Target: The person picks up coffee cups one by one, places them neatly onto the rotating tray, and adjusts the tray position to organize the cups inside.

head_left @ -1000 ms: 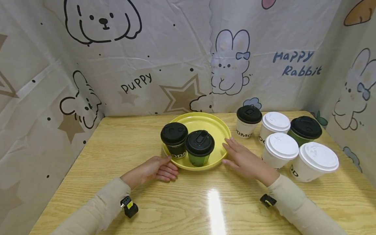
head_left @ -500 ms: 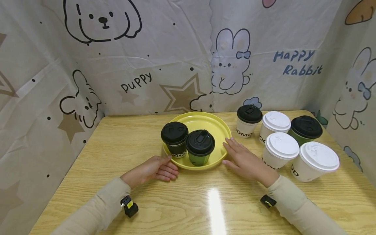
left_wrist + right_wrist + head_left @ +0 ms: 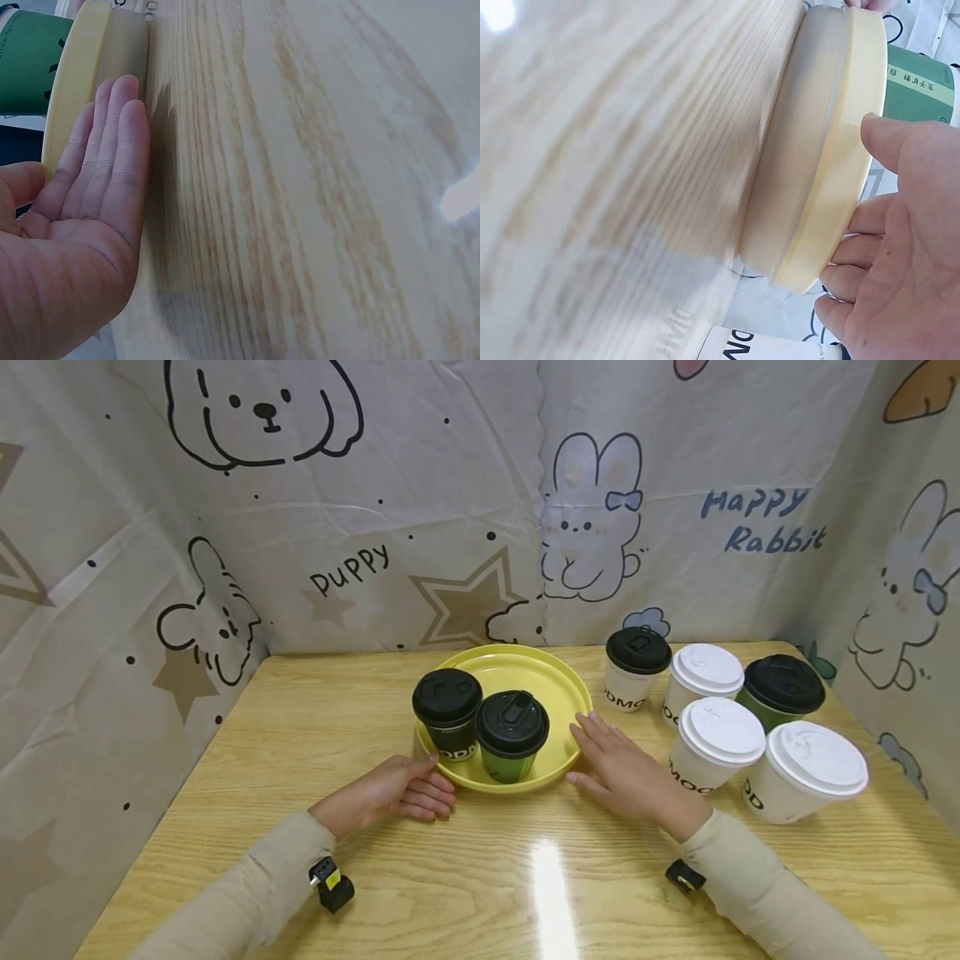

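A round yellow tray lies on the wooden table, bearing a black cup with a black lid and a green cup with a black lid. At its near left edge is my left hand; the thumb touches the rim and the straight fingers lie along the outer side, as the left wrist view shows. My right hand touches the tray's right rim with thumb and fingertips, fingers mostly extended. The green cup also shows beyond the rim in the right wrist view.
Right of the tray stand a white cup with a black lid, several white-lidded cups and another green cup with a black lid. A printed cloth hangs behind and beside the table.
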A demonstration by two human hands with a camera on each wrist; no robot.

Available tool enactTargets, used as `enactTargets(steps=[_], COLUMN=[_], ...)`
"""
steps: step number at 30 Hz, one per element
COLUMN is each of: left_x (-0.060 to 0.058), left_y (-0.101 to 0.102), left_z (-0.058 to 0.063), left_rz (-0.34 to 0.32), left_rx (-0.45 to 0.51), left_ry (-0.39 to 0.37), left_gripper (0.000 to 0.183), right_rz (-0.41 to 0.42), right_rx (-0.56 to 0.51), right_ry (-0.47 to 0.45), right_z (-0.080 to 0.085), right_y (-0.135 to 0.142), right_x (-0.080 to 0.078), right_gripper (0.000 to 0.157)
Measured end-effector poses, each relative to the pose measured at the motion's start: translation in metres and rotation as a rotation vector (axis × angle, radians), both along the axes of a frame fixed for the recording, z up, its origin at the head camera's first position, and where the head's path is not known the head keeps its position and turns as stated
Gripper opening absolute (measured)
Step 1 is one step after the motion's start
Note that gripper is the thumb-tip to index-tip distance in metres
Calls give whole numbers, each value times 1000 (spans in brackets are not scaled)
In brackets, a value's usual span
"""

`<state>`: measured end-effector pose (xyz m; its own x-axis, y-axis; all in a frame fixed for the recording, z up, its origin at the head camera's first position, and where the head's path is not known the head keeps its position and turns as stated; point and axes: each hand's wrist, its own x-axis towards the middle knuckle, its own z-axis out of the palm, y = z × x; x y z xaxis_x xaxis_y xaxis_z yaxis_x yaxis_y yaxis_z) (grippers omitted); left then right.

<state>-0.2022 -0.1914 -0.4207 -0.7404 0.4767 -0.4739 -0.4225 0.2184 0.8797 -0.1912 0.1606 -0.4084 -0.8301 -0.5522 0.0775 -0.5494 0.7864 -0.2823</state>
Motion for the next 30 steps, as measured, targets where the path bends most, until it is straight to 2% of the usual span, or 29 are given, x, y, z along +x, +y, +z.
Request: enactTargets(steps=[8, 15, 23, 30], left_x=[-5, -17, -23, -25], left_y=[-1, -9, -11, -11], left_z=[2, 4, 6, 8], left_rz=[68, 72, 114, 87], left_rx=[-45, -106, -183, -203], left_ry=[14, 56, 73, 89], left_gripper=[55, 55, 60, 60], right_rz=[-3, 33, 79, 84], right_rx=[25, 23, 36, 44], right_ry=[16, 68, 84, 114], right_z=[-4, -8, -5, -4], right_y=[-4, -9, -17, -19], right_x=[9, 21, 30, 33], right_gripper=[72, 74, 73, 73])
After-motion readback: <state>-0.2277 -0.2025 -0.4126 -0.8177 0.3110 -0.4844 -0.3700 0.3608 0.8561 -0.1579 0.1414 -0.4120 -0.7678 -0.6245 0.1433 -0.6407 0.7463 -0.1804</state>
